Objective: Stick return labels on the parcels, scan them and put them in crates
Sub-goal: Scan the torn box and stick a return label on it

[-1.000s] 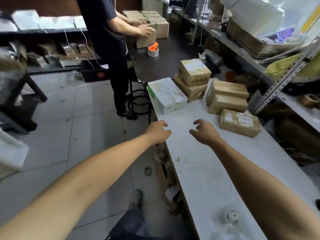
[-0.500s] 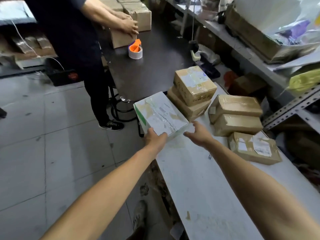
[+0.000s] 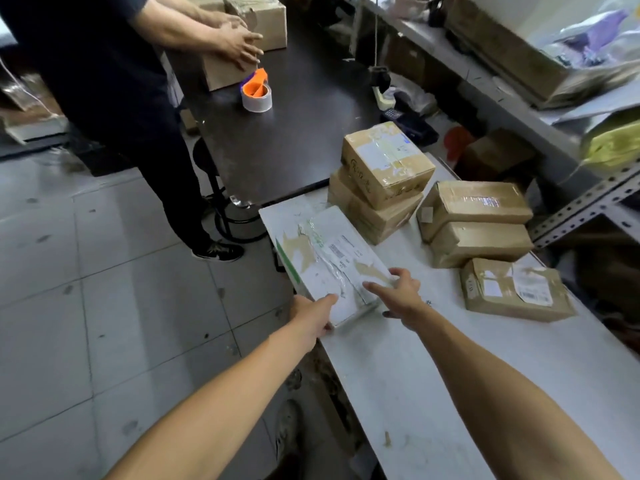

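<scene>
A flat white parcel [image 3: 325, 258] with a green edge and a torn label lies at the near left corner of the white table [image 3: 433, 375]. My left hand [image 3: 313, 317] grips its near left corner, thumb on top. On its near right end rests my right hand [image 3: 398, 294], fingers spread over the top and side. Behind it stand two stacked brown boxes [image 3: 381, 174]. To the right are two more stacked brown parcels [image 3: 474, 216] and a single brown labelled parcel [image 3: 512, 289].
Another person [image 3: 114, 98] stands at the dark table [image 3: 294, 126], hands on a cardboard box [image 3: 221, 71]. A tape roll with an orange dispenser [image 3: 257, 95] sits there. Metal shelving [image 3: 571, 209] with bags and boxes runs along the right. Grey tiled floor lies left.
Both hands reached forward from above the bare table to the white parcel and closed on its near end. The view moved closer to the parcels.
</scene>
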Demonstrator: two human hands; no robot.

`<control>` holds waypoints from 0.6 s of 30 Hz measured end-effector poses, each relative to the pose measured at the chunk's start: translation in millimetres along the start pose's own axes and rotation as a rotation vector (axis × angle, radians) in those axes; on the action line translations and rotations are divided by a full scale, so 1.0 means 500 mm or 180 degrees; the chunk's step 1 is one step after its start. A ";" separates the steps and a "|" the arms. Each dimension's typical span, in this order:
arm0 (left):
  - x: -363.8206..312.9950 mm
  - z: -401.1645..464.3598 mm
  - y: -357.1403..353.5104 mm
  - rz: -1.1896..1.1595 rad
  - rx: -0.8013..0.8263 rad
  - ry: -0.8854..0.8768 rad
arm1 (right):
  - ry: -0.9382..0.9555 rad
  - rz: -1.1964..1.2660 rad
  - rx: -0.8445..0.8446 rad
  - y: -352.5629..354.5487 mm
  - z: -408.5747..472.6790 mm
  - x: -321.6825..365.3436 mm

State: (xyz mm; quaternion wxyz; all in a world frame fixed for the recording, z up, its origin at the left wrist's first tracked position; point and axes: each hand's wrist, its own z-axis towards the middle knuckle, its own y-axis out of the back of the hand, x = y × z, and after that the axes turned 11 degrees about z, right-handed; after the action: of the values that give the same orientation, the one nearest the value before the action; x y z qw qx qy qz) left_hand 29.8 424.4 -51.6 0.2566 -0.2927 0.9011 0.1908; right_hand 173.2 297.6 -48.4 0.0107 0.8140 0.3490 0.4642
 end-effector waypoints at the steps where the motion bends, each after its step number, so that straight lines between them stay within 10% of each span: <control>1: 0.019 -0.018 -0.010 -0.0112 0.0128 0.0136 | -0.0081 0.0333 -0.0046 0.011 -0.018 -0.026; 18: 0.286 -0.298 -0.230 0.0087 0.2069 0.0375 | -0.0228 0.2960 -0.0617 0.347 -0.379 -0.380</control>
State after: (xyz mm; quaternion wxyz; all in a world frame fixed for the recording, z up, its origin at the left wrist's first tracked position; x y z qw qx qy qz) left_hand -50.3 202.5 -37.3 0.2815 -0.1939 0.9320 -0.1205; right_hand 63.6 -1.6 -23.2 -0.1103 0.8946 -0.0978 0.4218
